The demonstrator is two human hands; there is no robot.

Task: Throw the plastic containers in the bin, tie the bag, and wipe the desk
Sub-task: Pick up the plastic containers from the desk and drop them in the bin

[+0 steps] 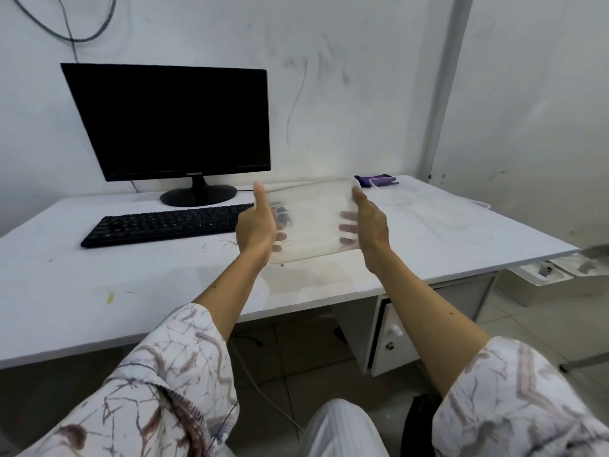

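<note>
both forearms are bare below loose, wide sleeves — the left sleeve (pixel 158 390) and right sleeve (pixel 514 400) are white cloth printed with brown and grey branching, marble-like streaks. the left cuff has a stitched hem — pale ribbed trousers (pixel 339 430) show between them.

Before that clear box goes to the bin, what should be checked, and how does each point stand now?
1. Both hands grip the clear container: ok, left hand and right hand hold its sides.
2. Container lifted off the desk: ok.
3. Container empty: cannot tell, blurred.
4. Bin located: not ok, none in view.
5. Other containers left: not ok, second container sits by the wall.
6. Desk clean: not ok, crumbs and stains.
</note>
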